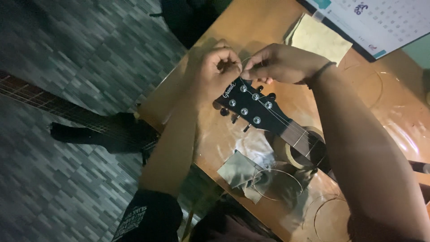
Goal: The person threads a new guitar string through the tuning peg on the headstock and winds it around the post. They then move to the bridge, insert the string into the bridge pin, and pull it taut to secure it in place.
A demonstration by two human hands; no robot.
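Guitar headstock [251, 105], black w/ six silver tuner posts, lay on the wooden table [251, 27], neck running off toward the lower right over a roll of tape [293, 154]. Both hands met just above the headstock's top edge. Left hand [217, 67] was curled tight, thumb and forefinger pinched on a thin wire string [244, 62] that looped up between the two hands; right hand [280, 62], a dark band at the wrist, pinched the same string from the other side, fingertips nearly touching the left's. Judging by that, the step in hand was prob. handling the string end at the posts, i.e. threading or winding; which post it ran to couldn't be told in the dim light. Next move would likely call for a steady pinch and slack kept out, since thin wire springs loose easily. Coiled spare strings [277, 183] lay near the table's front edge beside a grey cloth [237, 172]; a yellow cloth [320, 38] and a calendar [380, 22] sat at the far side. Another guitar's neck [53, 105] crossed the tiled floor [67, 188] at left.
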